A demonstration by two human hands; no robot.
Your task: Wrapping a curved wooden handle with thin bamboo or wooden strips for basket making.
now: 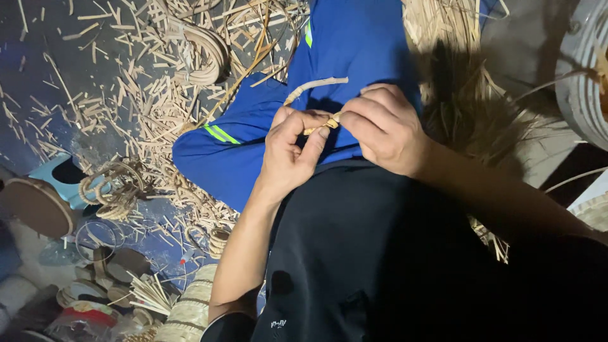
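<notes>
Above the lap, left hand (288, 152) and right hand (383, 126) both pinch closed on a curved cane strip (315, 84), meeting at its wrapped joint. Risk, as judged: overbending could split the strip; offcuts (145, 107) litter the floor.

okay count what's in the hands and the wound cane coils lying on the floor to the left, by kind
Hands: 2, left hand and right hand
Cane strip pinched between them: 1
Cane coils on floor: 3, large coil, bundle of rings, small coil
Total: 6
</notes>
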